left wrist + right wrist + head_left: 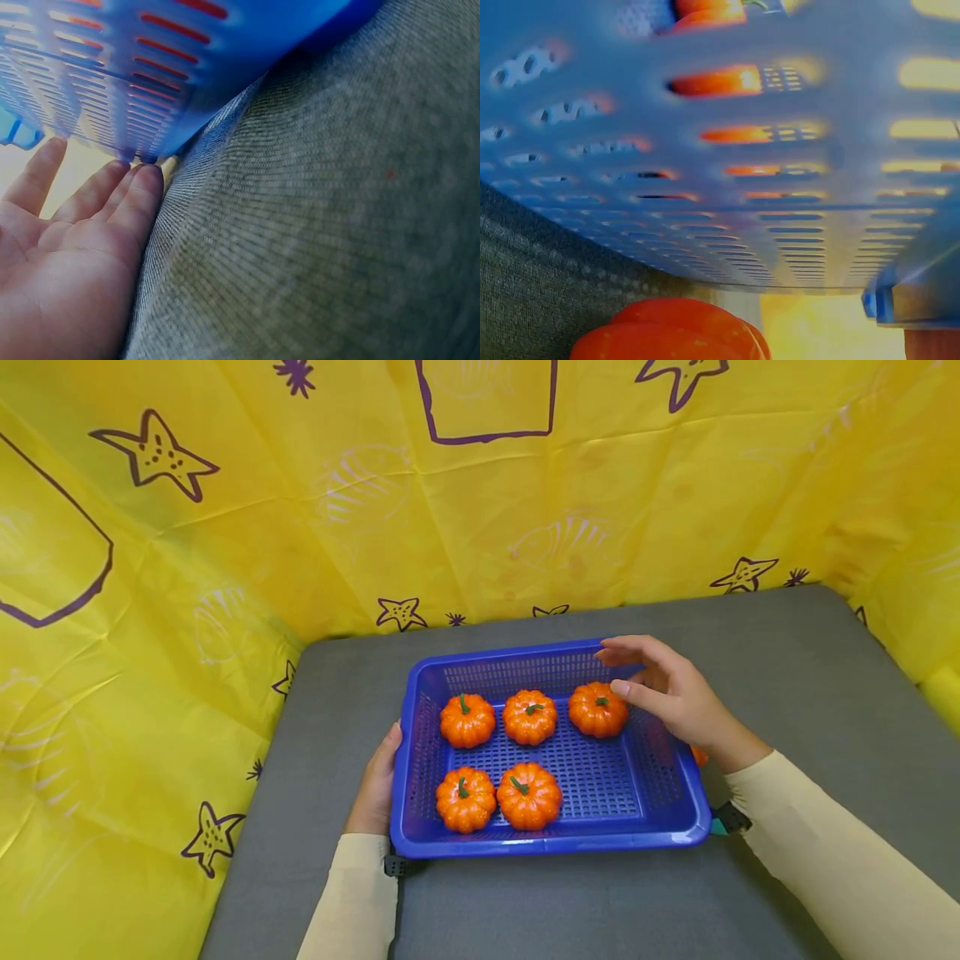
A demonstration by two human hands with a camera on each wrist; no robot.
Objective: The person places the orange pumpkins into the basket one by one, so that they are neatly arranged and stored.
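Note:
A blue plastic basket (551, 845) with slotted walls holds several small orange pumpkins with green stems. Three of them form the back row, including the rightmost pumpkin (597, 712); the front row has a left pumpkin (465, 802) and a right pumpkin (529, 797). My left hand (377, 785) rests its extended fingers against the basket's left wall, as the left wrist view also shows. Over the basket's back right part is my right hand (667, 689), fingers loosely bent and apart, holding nothing. Its thumb tip overlaps the rightmost pumpkin in the head view.
Outside the basket's right wall lies another orange pumpkin (667, 334), mostly hidden beneath my right wrist in the head view. The basket stands on a grey cloth-covered table (480, 910). Yellow cloth (480, 527) printed with starfish and fish hangs behind and at both sides.

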